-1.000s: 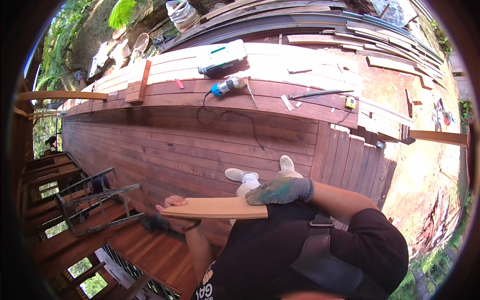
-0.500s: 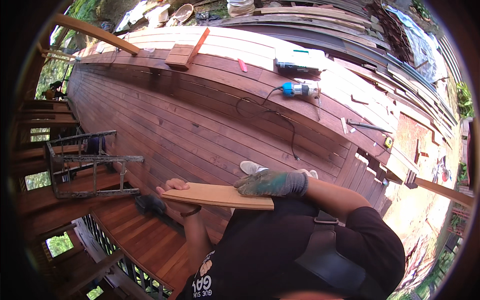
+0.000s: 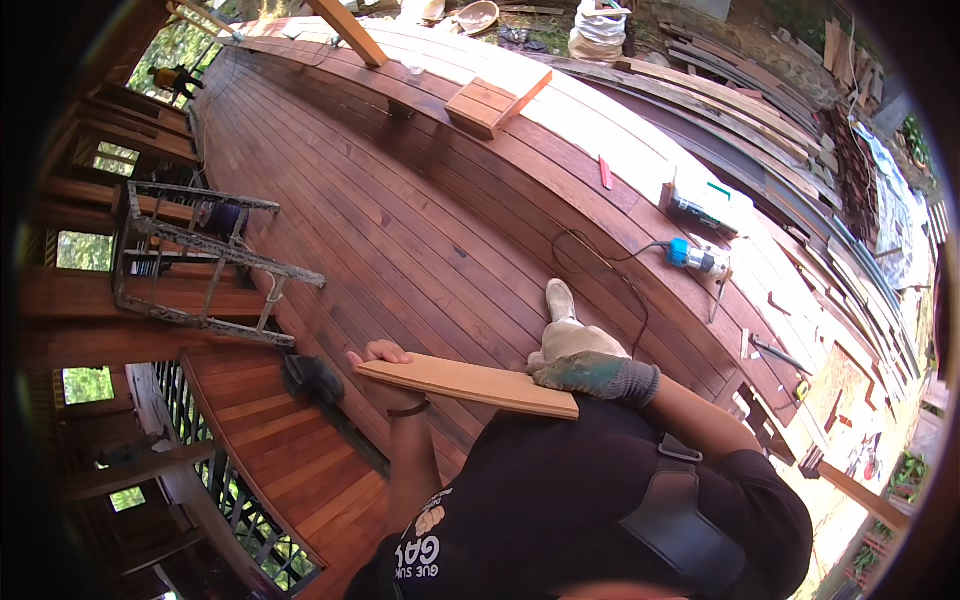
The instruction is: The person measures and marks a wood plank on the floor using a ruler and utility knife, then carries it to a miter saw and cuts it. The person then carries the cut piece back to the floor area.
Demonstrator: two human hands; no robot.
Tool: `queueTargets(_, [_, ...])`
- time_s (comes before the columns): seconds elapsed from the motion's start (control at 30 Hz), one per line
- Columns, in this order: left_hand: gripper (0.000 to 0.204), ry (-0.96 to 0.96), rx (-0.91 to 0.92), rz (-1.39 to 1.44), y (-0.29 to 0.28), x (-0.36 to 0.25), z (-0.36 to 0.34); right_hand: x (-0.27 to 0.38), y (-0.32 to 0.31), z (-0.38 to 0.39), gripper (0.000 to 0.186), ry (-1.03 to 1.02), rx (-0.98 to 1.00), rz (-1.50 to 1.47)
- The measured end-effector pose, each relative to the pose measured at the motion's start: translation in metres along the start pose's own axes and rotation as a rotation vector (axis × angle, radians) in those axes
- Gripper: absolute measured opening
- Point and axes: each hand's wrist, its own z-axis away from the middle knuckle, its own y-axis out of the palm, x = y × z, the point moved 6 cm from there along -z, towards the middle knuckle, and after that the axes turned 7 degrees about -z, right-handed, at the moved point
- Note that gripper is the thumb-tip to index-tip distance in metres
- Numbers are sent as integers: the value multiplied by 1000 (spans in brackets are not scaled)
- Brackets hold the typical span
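Observation:
A short, light-brown wooden board (image 3: 465,384) lies across the front of my body, held at both ends. Bare, with a dark band at the wrist, my left hand (image 3: 383,362) grips its left end, the fingertips showing over the far edge. My right hand (image 3: 590,374), in a grey-green work glove, is closed on the right end with the fingers over the top face. The undersides of both grips are hidden by the board. One light-coloured shoe (image 3: 561,300) of mine shows beyond the glove on the deck.
Reddish-brown decking (image 3: 400,230) stretches ahead to a raised bench-like ledge. On the ledge are a blue corded power tool (image 3: 700,256), a case (image 3: 707,208), a red piece (image 3: 605,172) and a wooden block (image 3: 484,105). A ladder (image 3: 215,262) stands left, near a dark boot (image 3: 312,377). Lumber lies far right.
My view has turned left, so the ledge and its tools sit farther right. One foot has stepped forward. Both hands keep their hold on the board.

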Motion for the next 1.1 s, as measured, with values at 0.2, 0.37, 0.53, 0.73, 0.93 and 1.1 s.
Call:
queueTargets(0.2, [71, -7, -106, 6, -11, 13, -95, -8, -30, -98, 38, 54, 36, -209])
queueTargets(0.37, [71, 6, -254, -75, -8, 19, -206, -24, -65, -222, 38, 73, 187, -239])
queueTargets(0.53, [70, 80, -233, -152, 21, -14, -323, 10, -117, -348, 38, 38, 379, -236])
queueTargets(0.73, [69, 94, -350, -167, 29, -40, -408, 4, -153, -457, 42, -39, 504, 70])
queueTargets(0.93, [68, 69, -461, -114, -4, -42, -479, -26, -152, -547, 42, -55, 695, 112])
queueTargets(1.1, [67, 60, -489, -47, -41, -31, -555, -20, -165, -653, 46, 120, 557, -67])
